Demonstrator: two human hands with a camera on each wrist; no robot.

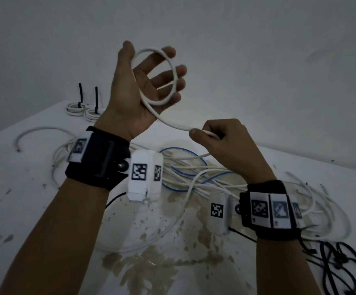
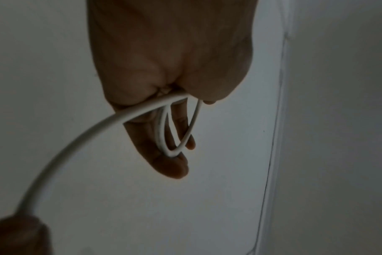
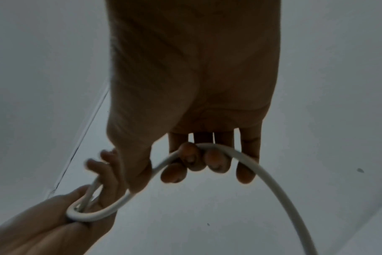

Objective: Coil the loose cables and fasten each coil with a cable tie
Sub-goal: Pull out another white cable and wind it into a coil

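Observation:
My left hand [image 1: 147, 69] is raised with its palm towards me and its fingers spread and nearly straight. A loop of white cable [image 1: 173, 71] lies across the palm and fingers, running from beside the thumb round to the fingertips. The same loop [image 2: 164, 138] hangs along the fingers in the left wrist view. From the palm the cable runs down to my right hand [image 1: 204, 135], which pinches it between thumb and curled fingers [image 3: 192, 155]. Past that hand the cable [image 3: 273, 179] drops to the pile on the table.
Two small white coils [image 1: 75, 108] [image 1: 92, 114], each bound by an upright black cable tie, lie at the back left of the stained white table [image 1: 24, 209]. A tangle of white and blue-lined cables [image 1: 194, 173] covers the middle. Black cords [image 1: 338, 262] lie at the front right.

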